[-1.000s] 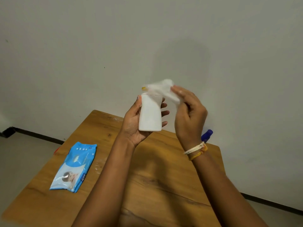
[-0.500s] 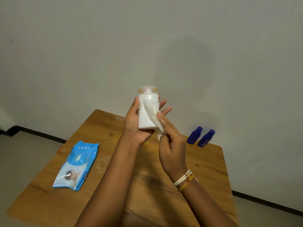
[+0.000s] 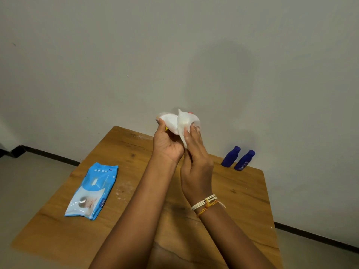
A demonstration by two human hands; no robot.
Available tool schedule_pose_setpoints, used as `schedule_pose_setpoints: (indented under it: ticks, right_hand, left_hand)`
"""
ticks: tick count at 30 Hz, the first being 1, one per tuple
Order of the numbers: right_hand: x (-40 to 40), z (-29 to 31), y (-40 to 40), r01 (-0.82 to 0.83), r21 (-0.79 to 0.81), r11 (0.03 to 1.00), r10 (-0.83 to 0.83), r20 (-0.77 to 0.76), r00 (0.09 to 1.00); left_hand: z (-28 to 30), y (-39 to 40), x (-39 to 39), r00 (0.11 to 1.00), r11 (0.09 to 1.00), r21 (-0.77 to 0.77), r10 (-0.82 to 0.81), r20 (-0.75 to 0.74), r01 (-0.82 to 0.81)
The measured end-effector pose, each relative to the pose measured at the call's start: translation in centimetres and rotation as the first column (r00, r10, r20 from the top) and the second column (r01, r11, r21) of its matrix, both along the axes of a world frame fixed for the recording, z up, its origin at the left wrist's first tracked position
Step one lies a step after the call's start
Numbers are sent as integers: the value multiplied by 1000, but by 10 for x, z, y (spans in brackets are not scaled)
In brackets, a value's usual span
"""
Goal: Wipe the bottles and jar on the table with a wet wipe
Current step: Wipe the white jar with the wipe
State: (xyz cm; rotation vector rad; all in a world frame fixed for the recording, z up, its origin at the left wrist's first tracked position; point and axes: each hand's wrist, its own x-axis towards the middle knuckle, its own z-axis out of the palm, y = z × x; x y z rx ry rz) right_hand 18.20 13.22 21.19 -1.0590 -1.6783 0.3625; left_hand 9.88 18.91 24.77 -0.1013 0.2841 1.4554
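Left hand (image 3: pixel 167 144) gripping white bottle (image 3: pixel 171 122) tipped sideways, exposing base; right hand (image 3: pixel 196 160) pinching wet wipe (image 3: pixel 186 121) against it. Blue bottles (image 3: pixel 238 158) waiting near wall.

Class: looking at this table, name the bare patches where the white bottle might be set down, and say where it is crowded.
Bare wood lies between the wipes pack and the forearms, and on the table nearer than the two blue bottles. The far right corner, by those bottles, is crowded.

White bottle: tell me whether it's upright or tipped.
Tipped. The white bottle lies sideways in the left hand, its base under the wet wipe.
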Motion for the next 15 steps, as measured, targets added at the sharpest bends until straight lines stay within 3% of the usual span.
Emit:
schedule_pose_setpoints:
  ticks: [2,4,6,7,9,11,12,15]
  right_hand:
    - [-3,0,-4,-7,60,998,2,96,995]
    - [-2,1,-7,-88,140,986,53,239,970]
    - [3,1,-7,-185,174,967,125,308,943]
    - [6,0,-6,-206,178,962,153,275,949]
    - [12,2,-2,-131,194,972,117,83,990]
    - [15,8,4,22,184,983,0,-123,992]
    - [15,12,8,74,166,983,-43,-184,982]
    - [8,22,15,62,75,995,-50,-143,988]
  left_hand:
    - [-7,-5,-2,999,1000,-23,11,-48,-13]
    - [-27,-14,-4,972,998,-63,-30,-234,16]
    - [-43,-20,-5,969,992,-123,-51,-241,22]
    - [-42,-22,-6,954,991,-129,-20,-299,-20]
    - [-25,-17,-6,969,997,-57,29,-246,-45]
    - [-7,-5,-9,997,997,-42,67,26,-66]
    - [-2,-2,-6,995,995,-51,84,62,-81]
    - [3,-7,3,994,999,-12,54,91,-53]
